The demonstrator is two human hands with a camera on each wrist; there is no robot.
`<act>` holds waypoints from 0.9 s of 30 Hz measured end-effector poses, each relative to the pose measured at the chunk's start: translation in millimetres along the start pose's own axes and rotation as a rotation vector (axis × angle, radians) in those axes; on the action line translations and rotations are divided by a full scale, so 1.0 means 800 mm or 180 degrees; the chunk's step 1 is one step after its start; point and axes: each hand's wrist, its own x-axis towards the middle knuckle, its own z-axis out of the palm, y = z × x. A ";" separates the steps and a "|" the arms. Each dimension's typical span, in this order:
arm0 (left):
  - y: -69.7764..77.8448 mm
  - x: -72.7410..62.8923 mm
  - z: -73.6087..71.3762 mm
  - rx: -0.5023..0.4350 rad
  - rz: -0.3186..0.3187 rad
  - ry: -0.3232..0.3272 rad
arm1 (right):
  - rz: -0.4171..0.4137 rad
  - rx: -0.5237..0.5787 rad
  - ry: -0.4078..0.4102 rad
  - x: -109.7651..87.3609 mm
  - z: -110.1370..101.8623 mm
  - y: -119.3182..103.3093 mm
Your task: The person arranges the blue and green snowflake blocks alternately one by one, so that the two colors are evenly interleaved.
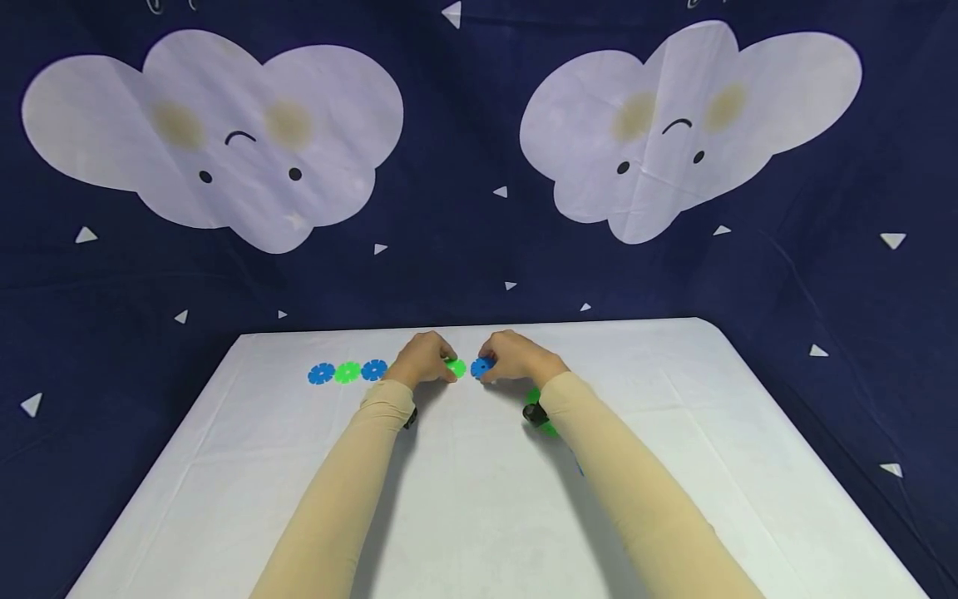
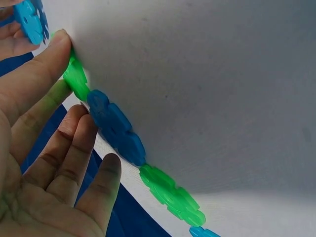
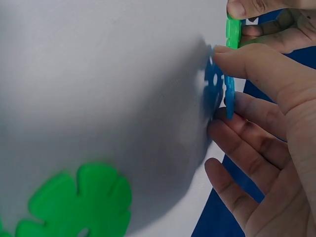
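My left hand (image 1: 422, 359) pinches a green notched flower disc (image 2: 76, 79) between thumb and index finger; its other fingers are spread below. That disc meets the end of a row on the white table, made of a blue disc (image 2: 116, 129), a green disc (image 2: 173, 195) and another blue disc (image 1: 321, 373). My right hand (image 1: 518, 356) pinches a loose blue flower disc (image 3: 230, 96) by thumb and fingers, lifted off the table and casting a blue-tinted shadow. In the head view a narrow gap separates this disc from the held green one.
Below the right hand, a green disc (image 3: 86, 202) lies on the table (image 1: 464, 516). The right forearm partly hides more pieces there, including a blue one (image 1: 580, 464). A dark blue cloth with clouds (image 1: 464, 274) hangs behind the table's far edge.
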 end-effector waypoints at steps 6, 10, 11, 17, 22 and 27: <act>0.000 0.003 0.002 0.0009 -0.0006 -0.0002 | 0.0031 -0.0052 0.0096 0.002 0.002 -0.002; 0.000 0.005 0.002 0.0025 0.0009 0.0014 | 0.0057 -0.0062 0.0169 0.004 0.004 -0.004; 0.000 0.005 0.003 0.0025 0.0009 0.0015 | 0.0068 -0.0070 0.0183 0.004 0.004 -0.004; 0.001 0.006 0.003 0.0038 -0.0008 -0.0002 | 0.0163 -0.0151 0.0252 0.003 0.005 -0.011; 0.001 0.004 0.001 0.0047 -0.0038 -0.0009 | 0.0220 -0.0226 0.0313 0.003 0.008 -0.019; 0.001 0.001 -0.001 0.0064 -0.0042 -0.0014 | 0.0240 -0.0294 0.0386 0.005 0.012 -0.022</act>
